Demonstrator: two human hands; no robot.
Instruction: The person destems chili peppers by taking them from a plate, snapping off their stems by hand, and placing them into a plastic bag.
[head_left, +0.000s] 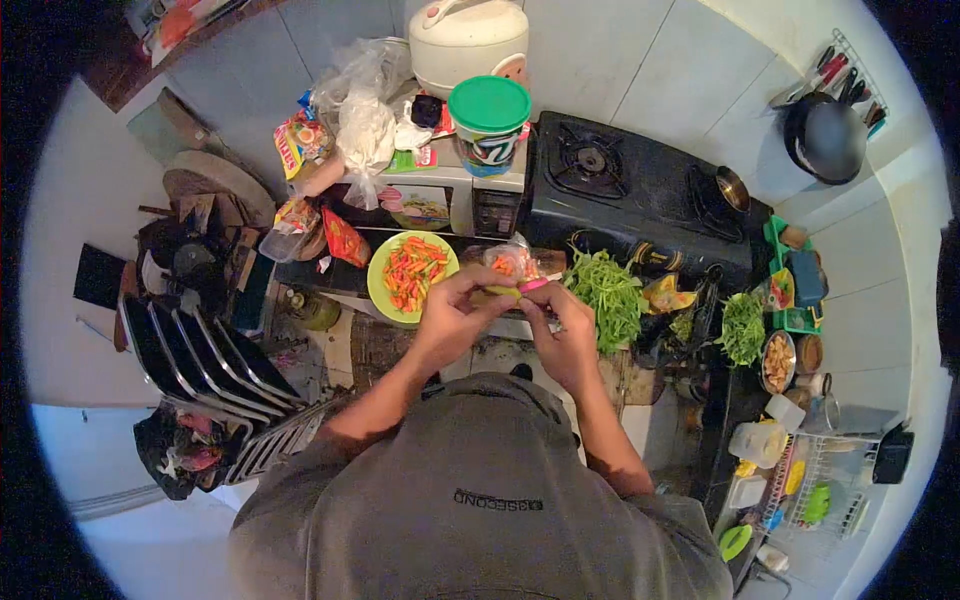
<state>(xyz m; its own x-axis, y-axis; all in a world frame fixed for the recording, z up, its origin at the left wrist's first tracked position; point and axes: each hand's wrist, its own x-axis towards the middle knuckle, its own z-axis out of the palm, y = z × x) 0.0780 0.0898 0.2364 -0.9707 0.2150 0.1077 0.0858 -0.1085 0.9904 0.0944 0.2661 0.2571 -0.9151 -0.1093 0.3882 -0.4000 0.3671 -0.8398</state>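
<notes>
My left hand [455, 308] is closed in a pinch on a slim yellow-green piece [503, 291], which looks like a chili. Close against it, my right hand [562, 335] grips a small bright pink object [534, 285]; the fingers hide the rest of it. To the left of my hands, a lime-green plate [377, 290] holds a heap of red, orange and green chilies [415, 270]. Just beyond my fingers is a clear plastic bag [512, 258] with small orange-red pieces in it. Leafy greens [606, 300] are piled right beside my right hand.
A black gas stove [640, 185] stands at the back right. Behind the hands are a green-lidded tub [489, 115] and a white rice cooker [468, 45]. Stacked chairs [205, 350] are at the left. More greens [742, 328] and a bowl of brown pieces [777, 362] lie right.
</notes>
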